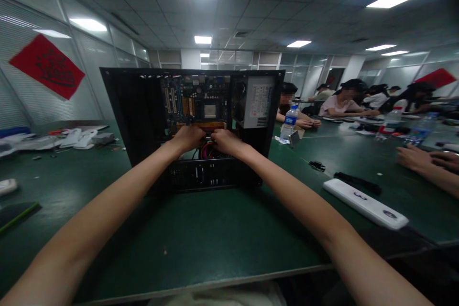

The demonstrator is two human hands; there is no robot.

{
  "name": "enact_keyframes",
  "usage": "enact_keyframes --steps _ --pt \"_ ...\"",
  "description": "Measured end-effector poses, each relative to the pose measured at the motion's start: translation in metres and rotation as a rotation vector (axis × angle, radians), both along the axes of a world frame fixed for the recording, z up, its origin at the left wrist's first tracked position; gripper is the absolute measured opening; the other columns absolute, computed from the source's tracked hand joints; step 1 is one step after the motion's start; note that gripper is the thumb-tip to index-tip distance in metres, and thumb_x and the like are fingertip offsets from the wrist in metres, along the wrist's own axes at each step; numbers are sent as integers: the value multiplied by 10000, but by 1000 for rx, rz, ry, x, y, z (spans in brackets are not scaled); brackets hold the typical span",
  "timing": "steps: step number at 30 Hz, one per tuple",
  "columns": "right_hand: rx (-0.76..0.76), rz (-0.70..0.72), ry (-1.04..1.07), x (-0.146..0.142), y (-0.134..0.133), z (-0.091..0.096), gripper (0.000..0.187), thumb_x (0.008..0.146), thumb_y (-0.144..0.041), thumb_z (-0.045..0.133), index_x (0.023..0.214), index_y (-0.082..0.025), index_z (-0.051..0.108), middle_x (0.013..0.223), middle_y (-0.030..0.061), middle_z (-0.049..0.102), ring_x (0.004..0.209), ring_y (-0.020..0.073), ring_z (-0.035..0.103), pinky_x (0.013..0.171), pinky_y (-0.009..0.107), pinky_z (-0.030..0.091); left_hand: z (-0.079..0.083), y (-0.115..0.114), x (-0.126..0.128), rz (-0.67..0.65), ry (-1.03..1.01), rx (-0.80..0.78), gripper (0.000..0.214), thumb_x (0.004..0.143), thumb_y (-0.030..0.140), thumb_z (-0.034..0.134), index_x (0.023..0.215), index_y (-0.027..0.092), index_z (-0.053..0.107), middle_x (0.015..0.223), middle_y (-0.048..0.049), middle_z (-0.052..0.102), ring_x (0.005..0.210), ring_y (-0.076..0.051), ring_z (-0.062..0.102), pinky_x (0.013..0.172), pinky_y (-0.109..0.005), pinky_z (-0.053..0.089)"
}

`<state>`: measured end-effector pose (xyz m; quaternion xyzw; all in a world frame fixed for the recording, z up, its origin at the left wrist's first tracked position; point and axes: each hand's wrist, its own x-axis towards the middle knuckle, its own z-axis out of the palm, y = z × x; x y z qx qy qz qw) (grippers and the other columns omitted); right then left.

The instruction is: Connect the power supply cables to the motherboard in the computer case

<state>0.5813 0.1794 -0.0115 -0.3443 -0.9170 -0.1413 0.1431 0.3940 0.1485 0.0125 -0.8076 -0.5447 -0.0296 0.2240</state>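
Observation:
An open black computer case (138, 119) stands on the green table, its inside facing me. Within it are a motherboard (195, 90) with a square processor socket (210, 111) and a silver power supply (258, 101) at the upper right. Both hands reach inside, side by side at the lower part of the board, by the orange and yellow memory slots (217, 125). My left hand (189, 138) has its fingers bent and closed at the slots. My right hand (226, 142) is likewise closed, just right of it. What the fingertips grip is hidden. Coloured cables (207, 150) hang below the hands.
A white power strip (366, 203) and a black strap-like item (356, 182) lie to the right. Water bottles (289, 122) stand farther back. White parts (77, 137) are piled at the left. A co-worker's hands (418, 160) rest at the right; other people sit behind.

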Motion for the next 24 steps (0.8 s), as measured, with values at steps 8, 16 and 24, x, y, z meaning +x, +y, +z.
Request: enact_keyframes --steps 8,16,24 --pt "-7 6 -6 -1 -2 2 268 981 -210 620 1195 -91 730 1254 175 698 1126 303 708 913 351 551 5 -5 7 27 36 -18 286 951 198 560 1043 102 812 1057 -241 776 1048 -380 745 867 -431 580" --pt "-5 8 -6 0 -4 3 257 987 -190 613 1194 -92 729 1260 179 695 1145 289 699 920 325 537 6 -13 11 66 89 11 274 936 179 571 1038 91 809 1049 -244 779 1013 -373 758 837 -414 595" --pt "30 58 -6 -1 2 3 247 1019 -165 549 1189 -90 712 1269 162 677 1131 261 699 910 313 521 -3 0 4 17 5 -5 330 986 258 543 1120 105 803 1110 -250 772 1053 -385 752 875 -441 592"
